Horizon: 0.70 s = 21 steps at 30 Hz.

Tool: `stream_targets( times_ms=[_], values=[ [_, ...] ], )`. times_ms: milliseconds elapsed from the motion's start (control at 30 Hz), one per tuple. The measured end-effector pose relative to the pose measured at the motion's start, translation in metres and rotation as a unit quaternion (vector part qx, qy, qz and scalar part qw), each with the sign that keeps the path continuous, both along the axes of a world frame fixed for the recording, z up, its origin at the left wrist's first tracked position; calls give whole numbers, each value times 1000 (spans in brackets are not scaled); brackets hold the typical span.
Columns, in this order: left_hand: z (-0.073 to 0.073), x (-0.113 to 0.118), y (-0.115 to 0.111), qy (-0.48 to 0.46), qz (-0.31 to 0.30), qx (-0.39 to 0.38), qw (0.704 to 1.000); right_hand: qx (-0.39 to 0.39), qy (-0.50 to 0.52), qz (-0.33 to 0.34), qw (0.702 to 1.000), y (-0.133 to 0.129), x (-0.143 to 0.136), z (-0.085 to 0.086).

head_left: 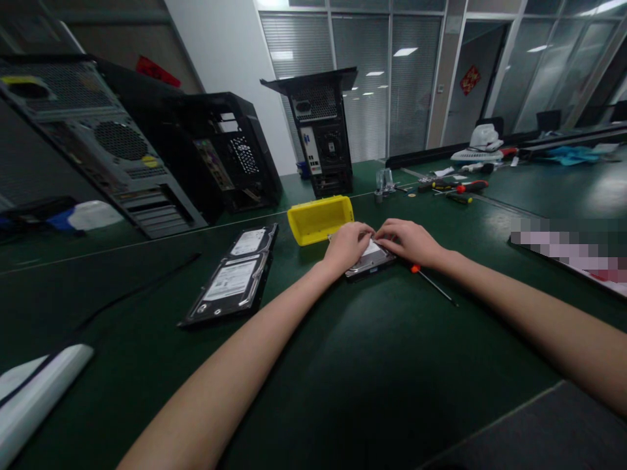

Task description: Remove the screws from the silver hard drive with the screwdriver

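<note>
A hard drive with a silver top and white label lies on the green table under my two hands. Across its left side, my left hand is closed on it with bent fingers. The fingers of my right hand come together at the drive's far right part; what they pinch, if anything, is too small to make out. Just behind the left hand stands a yellow plastic bin. A screwdriver lies near the right forearm, its red-orange handle partly hidden by that hand.
Two more hard drives lie end to end at left. Computer cases stand along the back. Loose tools and a white device lie at the far right. A black cable and a white object are at left.
</note>
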<state>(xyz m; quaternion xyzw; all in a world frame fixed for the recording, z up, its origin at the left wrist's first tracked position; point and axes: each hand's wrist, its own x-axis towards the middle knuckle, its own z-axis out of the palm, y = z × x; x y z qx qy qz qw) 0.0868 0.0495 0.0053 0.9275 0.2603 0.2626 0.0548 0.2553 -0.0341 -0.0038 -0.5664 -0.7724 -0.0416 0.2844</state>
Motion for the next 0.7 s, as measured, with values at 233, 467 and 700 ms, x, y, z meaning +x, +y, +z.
stream_targets(
  times_ms=[233, 467, 700],
  values=[
    [-1, 0, 1, 1, 2, 0, 1000, 1, -23, 0, 1000, -1, -1, 1],
    [1, -1, -1, 4, 5, -3, 1000, -4, -3, 1, 1000, 0, -2, 0],
    [1, -1, -1, 5, 4, -3, 1000, -6, -4, 1, 1000, -1, -3, 0]
  ],
)
